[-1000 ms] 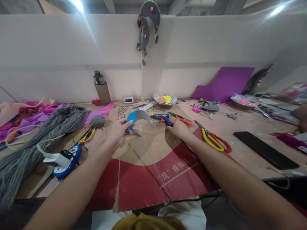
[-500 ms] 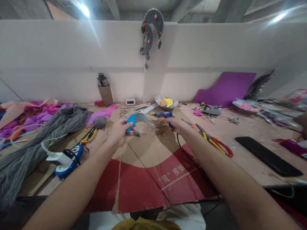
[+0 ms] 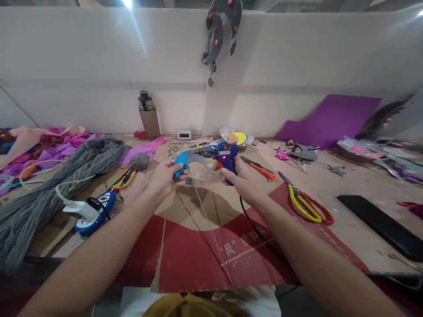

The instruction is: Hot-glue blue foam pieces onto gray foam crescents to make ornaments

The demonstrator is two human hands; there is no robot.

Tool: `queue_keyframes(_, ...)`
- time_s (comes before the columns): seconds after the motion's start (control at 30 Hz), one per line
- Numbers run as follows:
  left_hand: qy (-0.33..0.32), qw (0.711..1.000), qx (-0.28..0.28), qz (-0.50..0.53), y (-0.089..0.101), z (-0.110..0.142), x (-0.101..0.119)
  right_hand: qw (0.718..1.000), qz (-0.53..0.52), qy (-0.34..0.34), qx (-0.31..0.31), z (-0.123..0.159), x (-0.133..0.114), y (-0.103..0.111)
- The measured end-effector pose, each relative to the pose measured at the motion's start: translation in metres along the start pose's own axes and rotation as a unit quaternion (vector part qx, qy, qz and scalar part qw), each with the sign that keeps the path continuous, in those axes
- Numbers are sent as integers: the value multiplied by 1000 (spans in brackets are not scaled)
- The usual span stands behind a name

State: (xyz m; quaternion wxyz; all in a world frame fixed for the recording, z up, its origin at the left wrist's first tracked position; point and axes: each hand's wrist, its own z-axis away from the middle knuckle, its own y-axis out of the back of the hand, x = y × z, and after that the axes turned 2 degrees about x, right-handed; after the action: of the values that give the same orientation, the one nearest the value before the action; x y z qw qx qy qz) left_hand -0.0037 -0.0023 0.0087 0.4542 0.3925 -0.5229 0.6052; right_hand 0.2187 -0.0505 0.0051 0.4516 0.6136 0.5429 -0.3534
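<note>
Between the fingers of my left hand (image 3: 167, 176) is a crescent (image 3: 194, 157), blue at the near end and wrapped in grey yarn along the rest. A strand of grey yarn (image 3: 206, 211) runs from it down toward my lap. My right hand (image 3: 236, 176) is wrapped round a blue glue gun (image 3: 228, 154) with a lit red light. Its nozzle points left, close to the crescent's grey part; whether they touch I cannot tell. A small dark grey piece (image 3: 189, 180) is just below the crescent.
Printed cardboard (image 3: 198, 259) covers the table in front of me. On the right lie red-and-yellow scissors (image 3: 307, 204), orange-handled pliers (image 3: 259, 168) and a black case (image 3: 380, 224). On the left are a grey yarn skein (image 3: 66, 189), a yarn ball (image 3: 139, 161) and a blue power strip (image 3: 95, 215).
My right hand has lifted the glue gun off the cardboard and brought its nozzle up to the crescent. My left hand still holds the crescent. The view has tilted down.
</note>
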Motion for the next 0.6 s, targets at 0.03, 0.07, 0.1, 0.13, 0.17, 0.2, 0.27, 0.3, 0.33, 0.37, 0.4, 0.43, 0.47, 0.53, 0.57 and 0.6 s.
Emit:
queue_keyframes(0.03, -5, 1000, -3, 3, 0, 0, 0, 999, 32, 16, -8, 2, -1, -1)
queue_keyframes(0.07, -11, 1000, -6, 6, 0, 0, -1, 997, 63, 34, -16, 3, -2, -2)
queue_keyframes(0.1, -17, 1000, -8, 10, 0, 0, -1, 994, 94, 53, -21, 5, -3, -3)
queue_keyframes(0.13, -22, 1000, -8, 12, 0, 0, -2, 989, 124, 71, -26, 6, -4, -3)
queue_keyframes(0.17, -25, 1000, -5, 11, 0, 1, -2, 984, 152, 86, -29, 7, -5, -4)
queue_keyframes(0.2, -29, 1000, 0, 7, 0, 2, -1, 979, 177, 95, -33, 8, -6, -4)
queue_keyframes(0.27, -33, 999, 12, -8, 0, 4, -1, 971, 215, 100, -37, 10, -8, -5)
queue_keyframes(0.3, -35, 999, 19, -18, 0, 4, 0, 968, 228, 99, -37, 11, -8, -6)
queue_keyframes(0.33, -39, 999, 25, -26, 0, 5, 0, 966, 237, 100, -39, 11, -8, -7)
queue_keyframes(0.37, -45, 998, 29, -33, 1, 5, -1, 964, 242, 102, -41, 11, -8, -7)
queue_keyframes(0.4, -51, 997, 31, -39, 2, 5, -1, 963, 245, 103, -44, 11, -8, -8)
queue_keyframes(0.43, -59, 997, 31, -43, 2, 4, -2, 962, 247, 104, -46, 12, -8, -9)
queue_keyframes(0.47, -67, 996, 30, -44, 3, 4, -3, 962, 249, 103, -47, 12, -8, -9)
queue_keyframes(0.53, -80, 995, 29, -48, 4, 3, -4, 962, 251, 98, -48, 12, -10, -11)
queue_keyframes(0.57, -85, 995, 29, -51, 4, 3, -5, 962, 250, 97, -48, 12, -11, -11)
queue_keyframes(0.6, -88, 994, 31, -55, 4, 3, -5, 962, 249, 97, -49, 12, -12, -12)
